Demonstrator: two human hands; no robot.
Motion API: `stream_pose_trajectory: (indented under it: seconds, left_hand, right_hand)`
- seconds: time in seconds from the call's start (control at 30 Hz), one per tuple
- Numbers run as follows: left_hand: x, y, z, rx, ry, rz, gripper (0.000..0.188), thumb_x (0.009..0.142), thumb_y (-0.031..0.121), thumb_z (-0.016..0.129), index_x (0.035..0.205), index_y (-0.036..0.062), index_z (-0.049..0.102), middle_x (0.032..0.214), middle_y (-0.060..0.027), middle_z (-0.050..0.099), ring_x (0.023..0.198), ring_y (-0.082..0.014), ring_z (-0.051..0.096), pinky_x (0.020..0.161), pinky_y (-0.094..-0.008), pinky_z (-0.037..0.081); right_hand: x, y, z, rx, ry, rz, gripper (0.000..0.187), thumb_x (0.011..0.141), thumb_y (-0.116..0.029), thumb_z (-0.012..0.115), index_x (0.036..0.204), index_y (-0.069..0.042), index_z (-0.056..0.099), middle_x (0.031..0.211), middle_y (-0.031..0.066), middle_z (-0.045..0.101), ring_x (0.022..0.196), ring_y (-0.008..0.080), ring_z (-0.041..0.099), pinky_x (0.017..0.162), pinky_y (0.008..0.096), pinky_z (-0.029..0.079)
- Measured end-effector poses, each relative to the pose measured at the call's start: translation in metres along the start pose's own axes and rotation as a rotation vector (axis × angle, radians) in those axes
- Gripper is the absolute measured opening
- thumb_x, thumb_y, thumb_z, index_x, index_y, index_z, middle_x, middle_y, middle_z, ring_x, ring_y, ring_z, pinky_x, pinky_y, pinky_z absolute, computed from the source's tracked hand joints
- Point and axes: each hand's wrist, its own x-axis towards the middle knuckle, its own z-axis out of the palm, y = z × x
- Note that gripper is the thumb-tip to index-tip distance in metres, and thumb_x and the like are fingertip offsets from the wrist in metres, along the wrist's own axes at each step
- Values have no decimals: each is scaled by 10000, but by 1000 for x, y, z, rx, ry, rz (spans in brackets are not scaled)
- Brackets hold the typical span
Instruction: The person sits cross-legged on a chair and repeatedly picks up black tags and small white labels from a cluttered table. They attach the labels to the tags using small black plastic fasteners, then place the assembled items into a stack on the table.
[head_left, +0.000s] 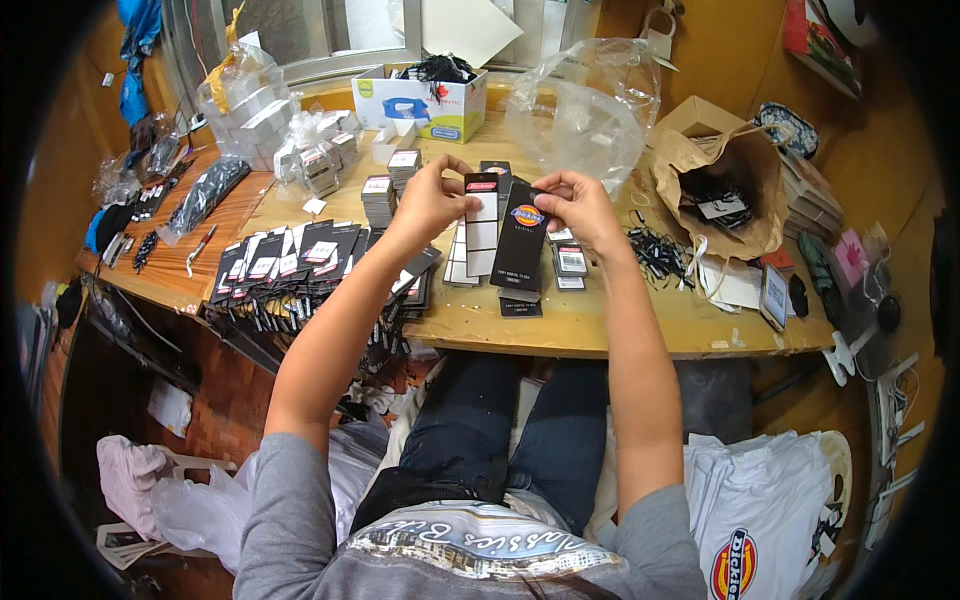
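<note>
Black hang tag [517, 245] and white-panelled tag [482, 235] sit side by side above the worktop [610, 328] — right hand [580, 212] pinching the first near its top, left hand [438, 203] the second. Light edge grips should avoid bending either card. Farther back, a box [470, 112] holds black cords [445, 70].

Pale pink cloth [128, 478] lies lower left, white shirt [755, 485] lower right.

a lettered red, yellow and blue logo [527, 216] marks the black tag [517, 255] and white cloth [760, 485].
</note>
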Motion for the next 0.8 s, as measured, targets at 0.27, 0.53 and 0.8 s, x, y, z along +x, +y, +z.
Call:
stream_pose_trajectory:
  seconds: [0.27,0.53,0.8]
  left_hand:
    - [-35,40,18,-302,-119,1,210,721,93,622,879,-36,572,744,-35,590,626,-55,497,572,-178,387]
    - [-67,37,21,-570,-47,-35,237,754,116,579,909,-63,559,826,-94,593,746,-112,541,704,-227,420]
    - [-98,24,30,-628,-54,-88,193,782,98,537,909,-47,550,821,-63,583,756,-90,528,730,-220,412]
  right_hand:
    - [-30,-45,5,-150,-29,-165,132,693,-53,608,794,14,556,631,61,579,501,72,511,421,167,396]
    - [-21,45,-68,-972,-27,129,445,533,-151,734,914,23,584,724,108,590,660,173,548,627,261,421]
    - [-19,45,-59,-709,140,87,306,496,1,729,720,14,522,654,85,562,569,128,525,507,244,419]
